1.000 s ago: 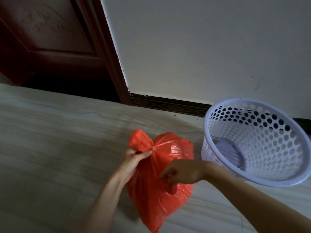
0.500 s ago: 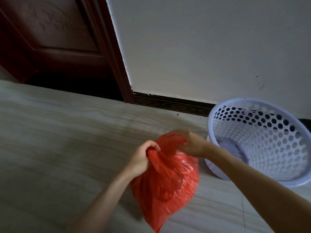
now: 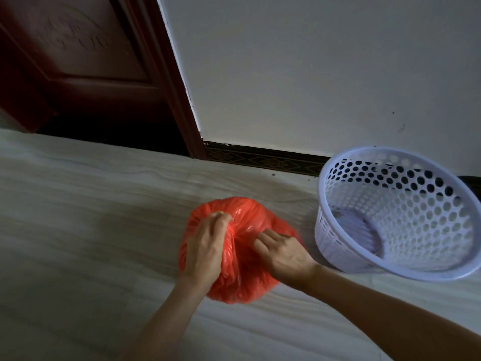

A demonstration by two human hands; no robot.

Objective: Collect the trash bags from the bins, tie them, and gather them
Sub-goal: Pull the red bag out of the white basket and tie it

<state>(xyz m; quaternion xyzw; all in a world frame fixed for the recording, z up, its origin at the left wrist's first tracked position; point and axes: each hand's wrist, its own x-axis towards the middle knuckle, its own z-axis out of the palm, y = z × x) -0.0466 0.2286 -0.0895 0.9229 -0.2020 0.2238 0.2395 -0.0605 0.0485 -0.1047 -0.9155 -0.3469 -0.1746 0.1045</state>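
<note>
A full red plastic trash bag (image 3: 244,277) rests on the pale floor in the lower middle of the head view. My left hand (image 3: 205,248) grips its gathered neck from the left. My right hand (image 3: 283,254) pinches the bunched plastic from the right, fingers curled into the folds. Both hands sit on top of the bag and hide its mouth. Just right of the bag stands a white perforated plastic bin (image 3: 338,227), tilted toward me, with no bag in it.
A white wall (image 3: 312,74) with a dark patterned skirting (image 3: 263,158) runs behind the bag and bin. A dark red wooden door (image 3: 86,63) and its frame fill the upper left. Pale floor (image 3: 78,217) spreads to the left and front.
The bag has come down from hanging in the air to resting on the floor. Both hands have closed together on its gathered top.
</note>
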